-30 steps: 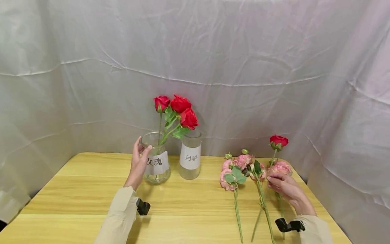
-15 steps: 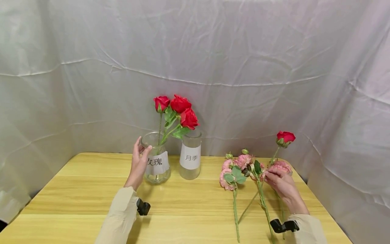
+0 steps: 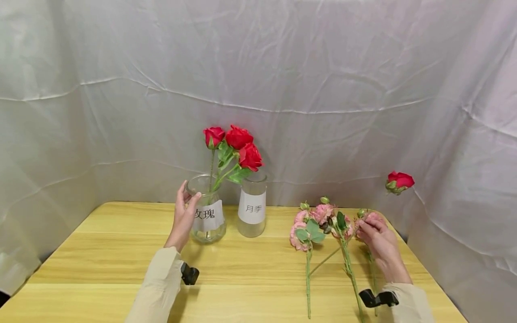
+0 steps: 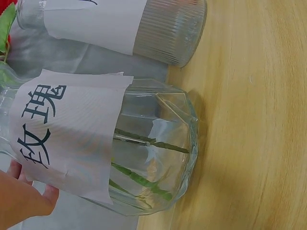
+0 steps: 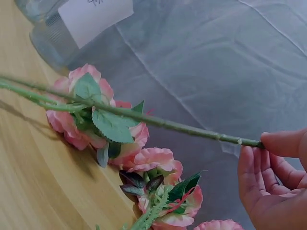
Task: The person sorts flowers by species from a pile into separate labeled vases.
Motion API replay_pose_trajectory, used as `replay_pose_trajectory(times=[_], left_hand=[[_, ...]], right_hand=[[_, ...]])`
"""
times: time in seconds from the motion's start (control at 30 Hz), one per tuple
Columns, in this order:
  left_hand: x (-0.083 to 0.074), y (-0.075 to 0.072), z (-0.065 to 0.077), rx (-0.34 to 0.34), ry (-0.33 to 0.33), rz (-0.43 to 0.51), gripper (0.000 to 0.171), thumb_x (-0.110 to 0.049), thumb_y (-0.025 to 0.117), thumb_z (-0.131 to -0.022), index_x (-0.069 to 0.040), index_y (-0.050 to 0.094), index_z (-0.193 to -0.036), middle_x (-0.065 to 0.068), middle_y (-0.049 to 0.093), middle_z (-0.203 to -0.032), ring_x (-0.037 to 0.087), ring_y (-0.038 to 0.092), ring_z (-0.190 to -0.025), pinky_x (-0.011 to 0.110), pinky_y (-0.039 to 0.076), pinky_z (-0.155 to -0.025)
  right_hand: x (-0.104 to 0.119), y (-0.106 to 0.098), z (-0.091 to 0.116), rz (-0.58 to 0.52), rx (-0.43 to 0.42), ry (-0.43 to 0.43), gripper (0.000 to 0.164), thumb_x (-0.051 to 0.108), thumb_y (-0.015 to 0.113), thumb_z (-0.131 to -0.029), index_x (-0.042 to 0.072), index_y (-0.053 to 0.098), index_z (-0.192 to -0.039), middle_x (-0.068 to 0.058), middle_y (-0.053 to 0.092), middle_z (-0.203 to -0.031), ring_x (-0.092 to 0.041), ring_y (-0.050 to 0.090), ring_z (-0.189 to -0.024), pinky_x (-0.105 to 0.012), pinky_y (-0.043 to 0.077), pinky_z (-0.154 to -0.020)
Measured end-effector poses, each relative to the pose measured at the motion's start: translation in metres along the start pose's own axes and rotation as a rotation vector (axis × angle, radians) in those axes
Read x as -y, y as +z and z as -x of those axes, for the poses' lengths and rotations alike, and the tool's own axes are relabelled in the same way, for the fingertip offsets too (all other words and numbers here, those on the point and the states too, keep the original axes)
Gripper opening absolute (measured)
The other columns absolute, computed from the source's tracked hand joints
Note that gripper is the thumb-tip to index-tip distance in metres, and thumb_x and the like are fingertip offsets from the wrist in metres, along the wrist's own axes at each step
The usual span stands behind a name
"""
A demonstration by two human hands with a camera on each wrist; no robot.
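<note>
Over the counter (image 3: 133, 260) near its right edge, the right hand (image 3: 379, 249) pinches a slanting red rose (image 3: 400, 180); well leftward, the left hand (image 3: 185, 220) grips the wider vase (image 3: 210, 220).

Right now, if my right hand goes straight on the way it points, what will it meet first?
The right hand would probably meet the pink flowers first; depth is unclear, so it might pass above them to the grey cloth.

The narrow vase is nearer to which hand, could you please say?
Left: the left hand grips the wide vase just left of the narrow vase; the right hand pinches a green stem farther right, by the pink flowers.
</note>
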State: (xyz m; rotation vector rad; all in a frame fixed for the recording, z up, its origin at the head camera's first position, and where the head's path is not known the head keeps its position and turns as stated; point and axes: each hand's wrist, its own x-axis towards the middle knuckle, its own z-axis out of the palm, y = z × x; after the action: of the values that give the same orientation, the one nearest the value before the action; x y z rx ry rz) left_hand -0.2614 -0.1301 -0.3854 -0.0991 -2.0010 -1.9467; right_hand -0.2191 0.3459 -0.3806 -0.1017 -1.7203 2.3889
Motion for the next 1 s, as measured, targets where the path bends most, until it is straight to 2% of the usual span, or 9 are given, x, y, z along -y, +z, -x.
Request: replay_pose_trajectory(times=[0.3,0.5,0.8,1.0], left_hand=[[0.000,-0.002,-0.002,0.021,-0.043,-0.006,0.074,-0.029,0.049,-0.100,-0.016,0.003,-0.156,0.024,0.025,-0.150,0.034,0.023,-0.137,0.052,0.019,-0.112],[-0.002,-0.002,-0.001,0.023,-0.049,-0.009,0.073,-0.028,0.048,-0.101,-0.016,0.003,-0.156,0.023,0.025,-0.150,0.034,0.023,-0.137,0.051,0.020,-0.113],[-0.001,-0.002,-0.002,0.022,-0.044,-0.011,0.072,-0.030,0.048,-0.101,-0.016,0.004,-0.156,0.024,0.026,-0.149,0.035,0.024,-0.137,0.052,0.019,-0.113],[-0.002,-0.002,-0.001,0.020,-0.043,-0.013,0.073,-0.030,0.048,-0.101,-0.015,0.004,-0.156,0.023,0.026,-0.149,0.034,0.024,-0.137,0.052,0.020,-0.112]], right_hand=[[-0.004,-0.008,-0.005,-0.108,0.043,-0.031,0.021,-0.003,0.053,-0.096,0.007,0.067,-0.083,0.000,0.066,-0.086,-0.010,0.064,-0.074,-0.022,0.053,-0.067],[-0.010,-0.004,-0.006,-0.171,0.073,-0.056,0.022,-0.003,0.050,-0.097,0.003,0.065,-0.082,-0.005,0.068,-0.083,-0.014,0.066,-0.076,-0.023,0.055,-0.072],[-0.015,0.008,-0.003,-0.101,0.035,-0.029,0.021,-0.001,0.051,-0.097,0.006,0.065,-0.083,-0.003,0.064,-0.080,-0.011,0.065,-0.075,-0.023,0.055,-0.075],[-0.016,0.019,0.000,0.003,0.013,-0.034,0.014,0.003,0.054,-0.097,0.007,0.063,-0.087,0.000,0.067,-0.080,-0.008,0.066,-0.073,-0.019,0.054,-0.073]])
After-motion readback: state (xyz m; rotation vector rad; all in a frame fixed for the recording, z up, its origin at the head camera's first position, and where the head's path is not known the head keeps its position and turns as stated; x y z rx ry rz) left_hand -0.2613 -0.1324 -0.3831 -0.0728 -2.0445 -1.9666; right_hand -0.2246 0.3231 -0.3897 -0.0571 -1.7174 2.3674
